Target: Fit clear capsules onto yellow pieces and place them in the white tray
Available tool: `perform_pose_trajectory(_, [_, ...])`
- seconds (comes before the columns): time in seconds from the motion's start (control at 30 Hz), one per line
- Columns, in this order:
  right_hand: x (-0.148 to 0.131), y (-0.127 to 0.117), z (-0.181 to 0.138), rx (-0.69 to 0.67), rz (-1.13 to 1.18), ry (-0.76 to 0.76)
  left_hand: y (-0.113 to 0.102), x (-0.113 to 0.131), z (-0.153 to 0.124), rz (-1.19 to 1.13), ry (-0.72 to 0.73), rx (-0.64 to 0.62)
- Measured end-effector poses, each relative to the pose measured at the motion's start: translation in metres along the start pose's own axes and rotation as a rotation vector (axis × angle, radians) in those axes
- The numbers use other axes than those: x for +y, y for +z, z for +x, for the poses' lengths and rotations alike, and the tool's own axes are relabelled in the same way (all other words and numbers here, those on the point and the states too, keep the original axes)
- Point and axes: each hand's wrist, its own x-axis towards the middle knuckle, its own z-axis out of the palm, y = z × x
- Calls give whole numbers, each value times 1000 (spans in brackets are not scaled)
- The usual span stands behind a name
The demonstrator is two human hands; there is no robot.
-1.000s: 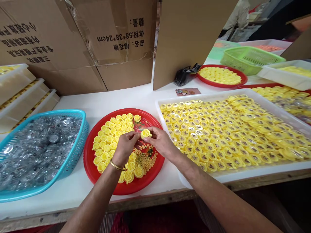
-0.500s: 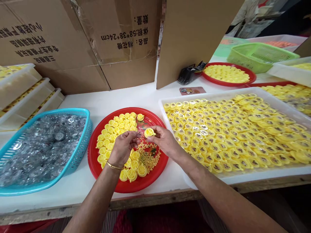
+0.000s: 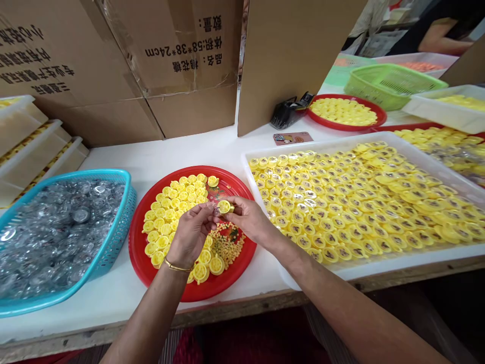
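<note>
My right hand [image 3: 250, 218] pinches a small yellow toy cup [image 3: 225, 207] between thumb and fingers, its round opening facing up. Close against the cup's left side, my left hand [image 3: 191, 231] is closed on a small clear plastic cover [image 3: 216, 211], mostly hidden by the fingertips. Both hands are above a round red tray [image 3: 137, 247]. On its left and front lie many yellow cups [image 3: 165, 215] filled with small pieces; one cup [image 3: 212, 181] sits a little apart at the back. Loose pale yellow pellets [image 3: 229, 248] are heaped on the tray's right side.
Left stands a blue basket [image 3: 131, 202] of clear plastic covers [image 3: 56, 227]. A white tray [image 3: 248, 174] of covered yellow cups is at right. Cardboard boxes [image 3: 189, 108] wall the back; a black tape dispenser [image 3: 290, 111] and a pink card [image 3: 293, 138] lie there. Another person's arm [image 3: 439, 40] shows far right.
My left hand has brought the clear cover up to the yellow cup, closing the small gap between my hands. The view has shifted slightly to the right.
</note>
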Motion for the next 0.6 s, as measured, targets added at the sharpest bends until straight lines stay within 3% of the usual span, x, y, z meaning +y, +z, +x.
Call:
perform_pose_trajectory(0.27, [-3,0,-2,31,-173,17,19,-1,2,274,138,148])
perform_pose_trajectory(0.6, [-2,1,-2,16,-176,32,9,14,6,429,54,42])
